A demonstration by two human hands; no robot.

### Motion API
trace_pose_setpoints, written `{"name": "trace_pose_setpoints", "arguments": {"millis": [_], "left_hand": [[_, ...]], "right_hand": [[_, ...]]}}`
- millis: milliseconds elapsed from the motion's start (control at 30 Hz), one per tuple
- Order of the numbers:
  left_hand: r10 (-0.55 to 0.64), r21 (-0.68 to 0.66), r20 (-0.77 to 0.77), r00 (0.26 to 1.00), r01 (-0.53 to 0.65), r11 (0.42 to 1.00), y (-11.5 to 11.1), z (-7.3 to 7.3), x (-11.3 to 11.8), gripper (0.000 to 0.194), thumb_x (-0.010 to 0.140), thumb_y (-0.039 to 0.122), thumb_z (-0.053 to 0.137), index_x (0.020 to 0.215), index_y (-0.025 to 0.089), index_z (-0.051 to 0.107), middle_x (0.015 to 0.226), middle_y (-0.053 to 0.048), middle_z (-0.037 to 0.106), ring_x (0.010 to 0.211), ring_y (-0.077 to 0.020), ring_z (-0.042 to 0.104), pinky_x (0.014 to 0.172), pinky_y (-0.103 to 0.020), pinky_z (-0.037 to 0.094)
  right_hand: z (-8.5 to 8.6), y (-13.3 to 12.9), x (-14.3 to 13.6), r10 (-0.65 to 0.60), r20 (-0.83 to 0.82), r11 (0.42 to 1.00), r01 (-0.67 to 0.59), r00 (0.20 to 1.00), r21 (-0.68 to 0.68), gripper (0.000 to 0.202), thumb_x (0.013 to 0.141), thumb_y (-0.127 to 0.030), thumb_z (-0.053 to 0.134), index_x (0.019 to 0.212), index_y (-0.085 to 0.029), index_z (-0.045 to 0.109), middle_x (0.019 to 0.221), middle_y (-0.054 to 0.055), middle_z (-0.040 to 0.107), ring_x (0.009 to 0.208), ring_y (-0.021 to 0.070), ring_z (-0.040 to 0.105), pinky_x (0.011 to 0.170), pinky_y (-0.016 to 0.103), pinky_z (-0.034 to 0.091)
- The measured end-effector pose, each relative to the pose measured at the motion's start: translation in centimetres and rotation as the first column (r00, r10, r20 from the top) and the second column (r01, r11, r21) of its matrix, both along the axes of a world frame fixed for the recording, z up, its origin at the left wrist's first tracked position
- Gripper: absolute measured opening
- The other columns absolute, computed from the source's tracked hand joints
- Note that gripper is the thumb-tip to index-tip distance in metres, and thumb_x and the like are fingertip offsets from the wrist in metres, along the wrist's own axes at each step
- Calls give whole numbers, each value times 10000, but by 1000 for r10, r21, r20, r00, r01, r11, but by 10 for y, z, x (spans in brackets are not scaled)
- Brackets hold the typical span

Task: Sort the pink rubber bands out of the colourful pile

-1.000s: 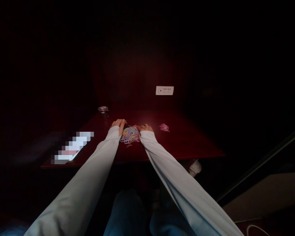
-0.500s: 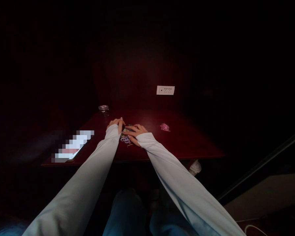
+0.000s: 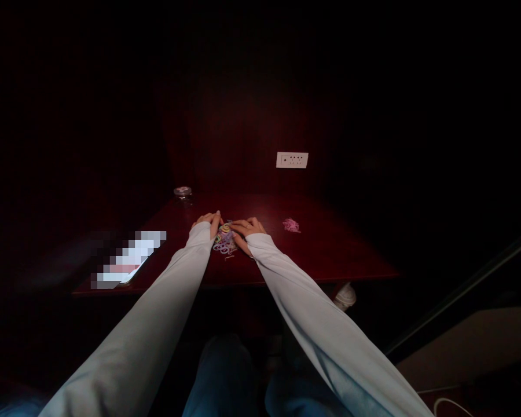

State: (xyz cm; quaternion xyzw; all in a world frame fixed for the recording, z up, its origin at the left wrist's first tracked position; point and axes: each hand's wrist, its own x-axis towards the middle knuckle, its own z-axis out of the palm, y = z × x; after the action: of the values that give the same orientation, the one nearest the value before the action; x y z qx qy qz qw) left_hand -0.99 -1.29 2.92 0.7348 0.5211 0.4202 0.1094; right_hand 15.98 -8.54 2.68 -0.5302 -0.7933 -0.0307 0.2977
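Note:
A loose pile of small coloured bands (image 3: 224,245), purple, yellow and green among them, lies on the dark red table (image 3: 330,255). At the pile's left edge rests my left hand (image 3: 208,220), fingers apart, thumb toward the bands. My right hand (image 3: 248,228) is at the right side of the pile, its fingers spread and the fingertips touching the bands. Neither hand visibly lifts anything. Farther right on the table sits a separate small heap of pink bands (image 3: 291,225).
A lit phone with a blurred screen (image 3: 132,258) lies at the table's left edge. A clear round container (image 3: 183,193) stands at the back left. The wall behind bears a white socket plate (image 3: 292,160). Something whitish (image 3: 345,296) shows below the table's front edge.
My right hand has shifted slightly right, uncovering more of the coloured bands. My left hand has moved a little to the right. The pink heap has not moved.

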Motion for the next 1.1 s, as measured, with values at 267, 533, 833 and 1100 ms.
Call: {"name": "trace_pose_setpoints", "arguments": {"millis": [267,533,833,1100], "left_hand": [[-8,-51,-34,999,7,999,1,1,0,476,962,422,323,667,239,648,909,-59,709,935,-247,634,921,-364,454],[-6,-23,-27,1000,5,1000,2,-1,0,433,941,414,338,690,236,643,879,-48,709,901,-222,636,874,-320,479],[31,-106,-38,999,-35,994,1,1,-3,220,890,342,457,835,250,648,864,-20,735,846,-205,656,771,-274,475],[37,-108,-42,998,-41,993,1,1,-2,199,874,330,469,841,251,648,910,-21,745,857,-203,655,769,-273,470]], "right_hand": [[-2,2,2,-47,-40,999,47,998,-5,341,979,-344,525,1253,-257,708,1312,38,655,1159,244,423,1023,402,383],[-1,0,3,-15,1,1000,15,1000,3,369,957,-319,560,1310,-311,668,1317,38,624,1154,240,423,1010,391,385],[-2,-1,1,49,38,999,-49,998,-1,281,950,-355,594,1176,-310,754,1326,10,654,1147,236,430,1005,400,389],[-1,0,2,47,-20,999,-47,999,-10,306,934,-317,596,1195,-272,750,1267,8,708,1127,236,448,1013,408,396]]}}
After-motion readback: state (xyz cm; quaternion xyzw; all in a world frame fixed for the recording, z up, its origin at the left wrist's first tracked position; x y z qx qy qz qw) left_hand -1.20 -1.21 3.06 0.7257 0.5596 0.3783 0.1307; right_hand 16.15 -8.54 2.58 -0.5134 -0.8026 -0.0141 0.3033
